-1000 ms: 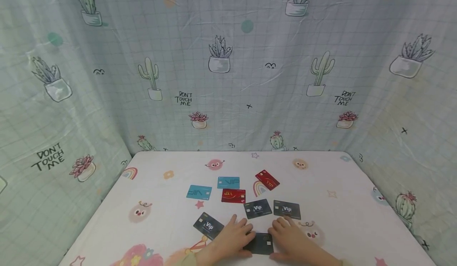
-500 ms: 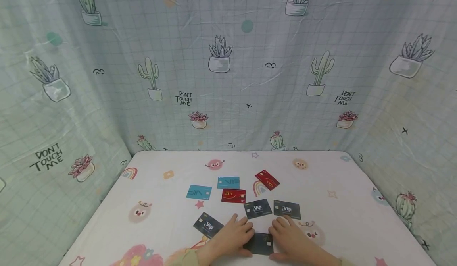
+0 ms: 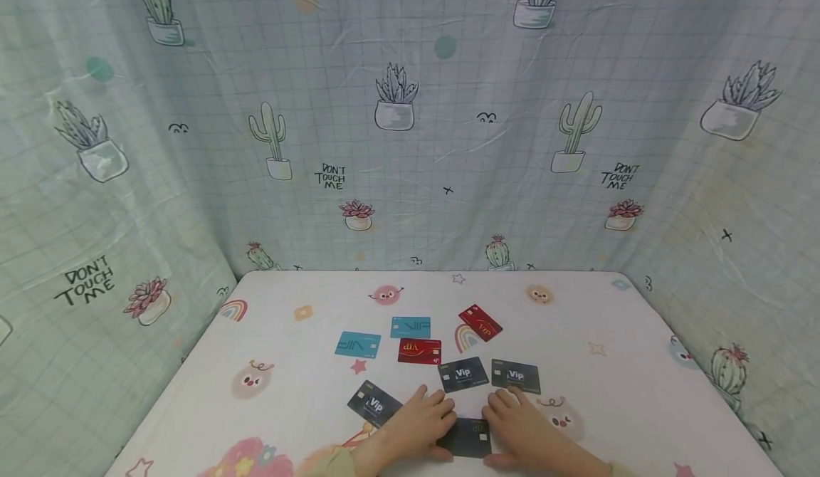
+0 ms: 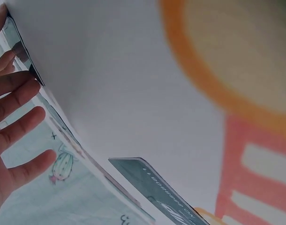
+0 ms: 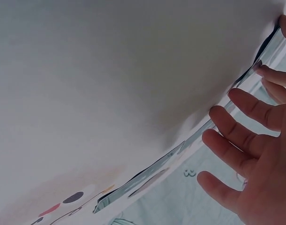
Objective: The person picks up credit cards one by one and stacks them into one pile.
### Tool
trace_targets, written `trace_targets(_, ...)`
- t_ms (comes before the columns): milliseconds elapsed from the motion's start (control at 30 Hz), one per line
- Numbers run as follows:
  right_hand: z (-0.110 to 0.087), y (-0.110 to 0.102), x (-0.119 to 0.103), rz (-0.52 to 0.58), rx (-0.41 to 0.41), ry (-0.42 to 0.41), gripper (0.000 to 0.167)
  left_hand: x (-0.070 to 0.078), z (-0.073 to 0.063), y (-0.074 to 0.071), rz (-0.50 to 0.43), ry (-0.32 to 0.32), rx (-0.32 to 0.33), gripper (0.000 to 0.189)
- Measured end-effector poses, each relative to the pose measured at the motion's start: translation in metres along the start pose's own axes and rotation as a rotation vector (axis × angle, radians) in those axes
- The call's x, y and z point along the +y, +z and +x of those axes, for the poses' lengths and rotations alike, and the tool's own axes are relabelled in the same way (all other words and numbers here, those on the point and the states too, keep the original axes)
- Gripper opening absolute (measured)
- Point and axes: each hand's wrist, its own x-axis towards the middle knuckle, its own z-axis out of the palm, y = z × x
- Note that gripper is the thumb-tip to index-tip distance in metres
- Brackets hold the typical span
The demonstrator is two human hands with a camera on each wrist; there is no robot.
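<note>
A black card (image 3: 469, 440) lies flat near the table's front edge, with its chip at the right. On its left side rests my left hand (image 3: 415, 423), its fingers overlapping the card's left end in the head view. My right hand (image 3: 522, 426) lies along the right edge, fingertips pointing away from me. Both wrist views show the fingers spread and only slightly bent. Beyond the hands are two more dark Vip cards, one in the middle (image 3: 463, 374) and one on the right (image 3: 515, 376). A further dark Vip card (image 3: 374, 404) is tilted and partly hidden by my left hand.
Farther back lie two blue VIP cards, one on the left (image 3: 357, 344) and one nearer the middle (image 3: 411, 327). Two red VIP cards, one central (image 3: 419, 352) and one slanted (image 3: 480, 322), lie beside them. The printed white tablecloth (image 3: 288, 349) meets cactus-patterned curtains (image 3: 448, 149).
</note>
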Motion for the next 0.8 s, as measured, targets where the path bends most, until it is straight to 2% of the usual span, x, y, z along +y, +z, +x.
trace_targets(300, 0.0012, -0.0004, 0.0003, 0.011, 0.000, -0.004, 0.068, 0.0005, 0.0002, 0.0010, -0.015, 0.005, 0.004, 0.050)
trace_targets(600, 0.0024, 0.0015, 0.0018, 0.049, 0.019, -0.007, 0.066, 0.0013, 0.0035, -0.0024, -0.072, -0.011, -0.062, 0.055)
trace_targets(800, 0.0034, 0.0018, 0.0015, 0.035, 0.017, -0.016, 0.064, 0.0015, 0.0052, -0.0015, -0.060, -0.013, -0.055, 0.056)
